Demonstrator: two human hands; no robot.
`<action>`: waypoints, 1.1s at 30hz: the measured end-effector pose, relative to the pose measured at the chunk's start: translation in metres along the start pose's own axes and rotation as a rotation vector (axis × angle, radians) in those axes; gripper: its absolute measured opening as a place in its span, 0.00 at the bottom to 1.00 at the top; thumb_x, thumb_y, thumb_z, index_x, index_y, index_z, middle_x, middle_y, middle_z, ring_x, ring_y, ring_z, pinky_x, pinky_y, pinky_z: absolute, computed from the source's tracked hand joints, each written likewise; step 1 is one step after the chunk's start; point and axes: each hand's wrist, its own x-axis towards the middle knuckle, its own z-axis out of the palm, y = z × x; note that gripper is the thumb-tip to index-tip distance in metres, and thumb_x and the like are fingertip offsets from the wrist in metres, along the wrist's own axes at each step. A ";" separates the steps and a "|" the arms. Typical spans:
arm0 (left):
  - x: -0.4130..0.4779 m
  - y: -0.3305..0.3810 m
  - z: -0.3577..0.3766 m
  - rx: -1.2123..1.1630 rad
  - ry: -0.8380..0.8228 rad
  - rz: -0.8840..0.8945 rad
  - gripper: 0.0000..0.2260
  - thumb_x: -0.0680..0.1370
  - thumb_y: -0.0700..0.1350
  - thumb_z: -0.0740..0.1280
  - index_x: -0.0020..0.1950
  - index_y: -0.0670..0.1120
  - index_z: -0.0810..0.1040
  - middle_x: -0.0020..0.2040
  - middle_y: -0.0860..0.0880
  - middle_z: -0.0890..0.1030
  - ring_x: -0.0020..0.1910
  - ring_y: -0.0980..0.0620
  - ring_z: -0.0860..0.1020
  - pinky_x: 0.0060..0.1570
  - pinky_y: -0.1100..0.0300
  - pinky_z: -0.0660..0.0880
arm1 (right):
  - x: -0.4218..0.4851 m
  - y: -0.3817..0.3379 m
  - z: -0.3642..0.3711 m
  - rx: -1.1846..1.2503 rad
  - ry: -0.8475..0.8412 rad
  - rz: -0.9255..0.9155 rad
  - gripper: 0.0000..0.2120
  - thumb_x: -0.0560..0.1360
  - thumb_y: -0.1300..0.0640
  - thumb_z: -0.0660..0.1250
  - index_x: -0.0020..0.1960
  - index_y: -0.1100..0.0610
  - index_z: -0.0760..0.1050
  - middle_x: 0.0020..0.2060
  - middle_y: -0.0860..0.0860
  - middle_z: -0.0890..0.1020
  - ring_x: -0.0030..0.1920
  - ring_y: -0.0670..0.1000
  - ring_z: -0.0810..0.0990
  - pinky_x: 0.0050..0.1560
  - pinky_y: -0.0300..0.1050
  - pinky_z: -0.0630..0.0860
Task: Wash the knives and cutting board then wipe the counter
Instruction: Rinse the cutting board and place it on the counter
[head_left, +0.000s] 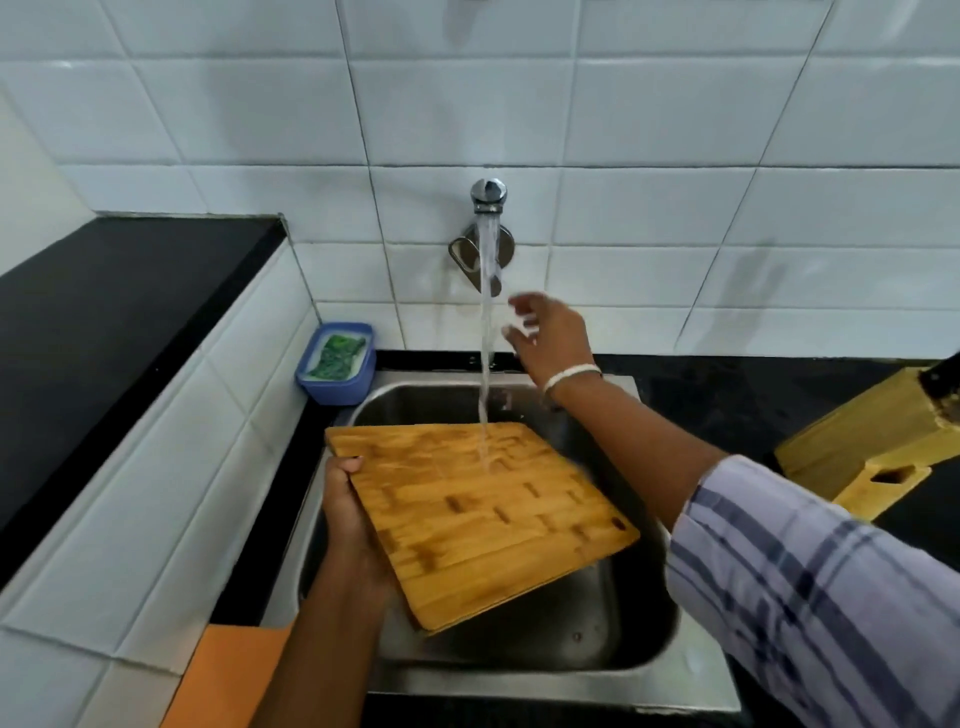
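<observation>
A wooden cutting board (478, 514) is held tilted over the steel sink (613, 670). My left hand (350, 519) grips its left edge, thumb on top. Water runs from the wall tap (488, 196) in a stream that lands on the board's far part. My right hand (548, 332) is raised beside the stream, just below and right of the tap, fingers spread and holding nothing. A wooden knife block (872, 441) lies on the black counter to the right, with a dark knife handle (940, 382) sticking out.
A blue tub (337, 384) holding a green scrubber (335, 356) sits at the sink's back left corner. An orange cloth (223, 675) lies at the front left. A raised black ledge (104, 301) and tiled step stand on the left. White tiles back the sink.
</observation>
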 end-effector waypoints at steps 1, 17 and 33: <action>0.000 0.000 0.002 0.010 -0.015 0.000 0.18 0.76 0.56 0.52 0.43 0.46 0.76 0.39 0.42 0.82 0.41 0.41 0.78 0.43 0.52 0.73 | 0.010 -0.011 0.001 0.048 0.077 -0.045 0.16 0.73 0.59 0.70 0.60 0.58 0.76 0.52 0.56 0.80 0.49 0.53 0.79 0.54 0.48 0.77; 0.003 0.007 0.025 0.143 -0.066 0.063 0.19 0.79 0.56 0.54 0.45 0.45 0.77 0.33 0.44 0.83 0.39 0.43 0.80 0.38 0.53 0.75 | 0.079 -0.041 -0.015 -0.181 -0.040 -0.176 0.13 0.73 0.54 0.67 0.44 0.65 0.80 0.39 0.60 0.83 0.44 0.60 0.80 0.44 0.45 0.72; 0.002 0.009 0.037 0.139 -0.061 0.029 0.19 0.79 0.57 0.55 0.47 0.45 0.78 0.42 0.40 0.82 0.44 0.41 0.80 0.39 0.50 0.75 | 0.067 -0.021 -0.007 0.486 -0.007 0.053 0.05 0.76 0.60 0.66 0.49 0.60 0.79 0.41 0.56 0.82 0.47 0.60 0.82 0.49 0.57 0.81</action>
